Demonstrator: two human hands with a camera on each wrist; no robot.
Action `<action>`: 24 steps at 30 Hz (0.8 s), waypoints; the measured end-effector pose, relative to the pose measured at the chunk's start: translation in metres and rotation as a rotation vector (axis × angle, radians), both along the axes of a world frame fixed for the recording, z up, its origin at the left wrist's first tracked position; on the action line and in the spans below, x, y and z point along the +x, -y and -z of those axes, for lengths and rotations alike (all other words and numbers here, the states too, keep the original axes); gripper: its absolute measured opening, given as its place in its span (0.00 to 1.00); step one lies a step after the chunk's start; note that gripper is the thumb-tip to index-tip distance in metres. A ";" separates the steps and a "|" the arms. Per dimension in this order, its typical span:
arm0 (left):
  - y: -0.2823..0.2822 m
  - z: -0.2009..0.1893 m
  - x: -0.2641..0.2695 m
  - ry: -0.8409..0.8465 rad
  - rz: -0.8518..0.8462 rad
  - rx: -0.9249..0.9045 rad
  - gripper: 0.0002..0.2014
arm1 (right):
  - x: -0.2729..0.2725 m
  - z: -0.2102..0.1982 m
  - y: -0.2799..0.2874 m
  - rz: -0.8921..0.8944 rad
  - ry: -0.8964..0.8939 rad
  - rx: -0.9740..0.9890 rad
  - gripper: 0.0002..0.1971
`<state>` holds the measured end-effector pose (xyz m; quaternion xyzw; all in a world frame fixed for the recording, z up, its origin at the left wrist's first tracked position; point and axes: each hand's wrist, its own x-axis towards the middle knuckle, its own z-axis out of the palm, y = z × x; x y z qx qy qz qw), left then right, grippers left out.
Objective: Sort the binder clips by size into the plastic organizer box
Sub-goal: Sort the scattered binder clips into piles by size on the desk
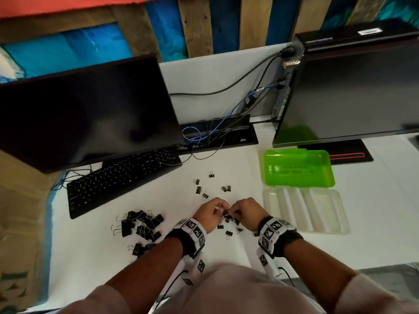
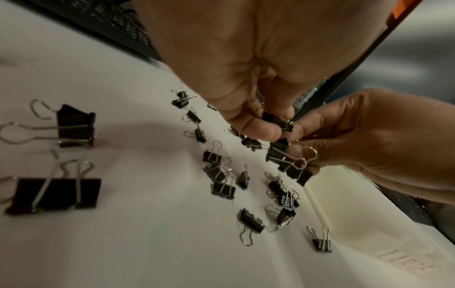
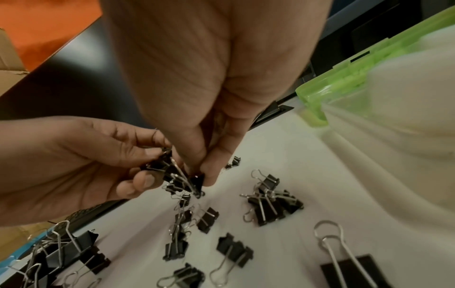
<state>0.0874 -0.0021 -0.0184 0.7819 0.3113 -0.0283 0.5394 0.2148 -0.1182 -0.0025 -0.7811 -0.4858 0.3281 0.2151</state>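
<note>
Both hands meet above the white desk, each pinching one tangled bunch of black binder clips (image 1: 227,215). My left hand (image 1: 218,211) pinches a small clip (image 2: 275,121) between thumb and fingers. My right hand (image 1: 236,213) grips medium clips (image 2: 288,161) hanging from that same bunch (image 3: 172,171). Under the hands lie several loose small and medium clips (image 2: 222,187). A pile of large clips (image 1: 141,225) sits to the left. To the right lies the organizer box, its clear divided tray (image 1: 306,211) open, with the green lid (image 1: 299,168) behind it.
A black keyboard (image 1: 118,180) and dark monitor (image 1: 86,114) stand at the left rear. A second monitor (image 1: 353,94) stands at the right rear, with cables (image 1: 215,130) between them. More small clips (image 1: 201,189) lie scattered just beyond the hands.
</note>
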 end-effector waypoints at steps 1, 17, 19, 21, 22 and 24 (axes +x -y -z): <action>-0.001 0.002 0.000 0.000 0.006 0.009 0.13 | 0.002 0.000 0.000 0.003 0.005 0.005 0.10; -0.048 -0.013 0.023 -0.139 -0.284 -0.431 0.15 | 0.019 0.009 -0.008 0.066 -0.068 -0.001 0.12; -0.050 -0.009 0.024 -0.142 -0.306 -0.433 0.12 | 0.022 0.009 -0.015 0.052 -0.081 0.017 0.12; -0.054 -0.006 0.023 -0.155 -0.280 -0.371 0.06 | 0.025 0.009 -0.024 0.037 -0.088 0.036 0.11; -0.056 -0.004 0.022 -0.152 -0.252 -0.319 0.04 | 0.027 0.009 -0.028 0.033 -0.092 0.047 0.12; -0.058 -0.001 0.020 -0.129 -0.207 -0.273 0.06 | 0.027 0.009 -0.037 0.017 -0.086 0.083 0.14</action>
